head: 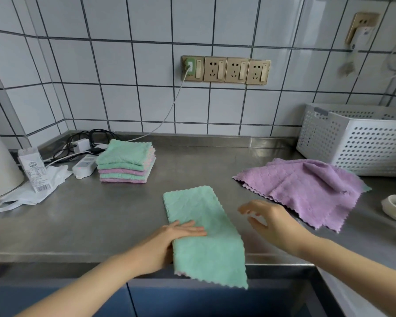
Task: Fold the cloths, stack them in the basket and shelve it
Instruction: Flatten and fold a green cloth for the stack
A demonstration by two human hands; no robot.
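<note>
At the lower centre of the frame I see a mint-green cloth (206,234) with a quilted texture and a zigzag edge, lying on a dull grey steel surface (101,213). To the right of centre lies a lilac cloth (306,191) with the same quilted pattern and scalloped hem, and behind it, at the right edge, a white basket (357,143) dotted with round holes. At left of centre I see a stack of cloths (126,161) in alternating mint-green and pink-lilac layers, before a wall of white tiles (124,62) with dark grout and a row of gold sockets (225,69).
</note>
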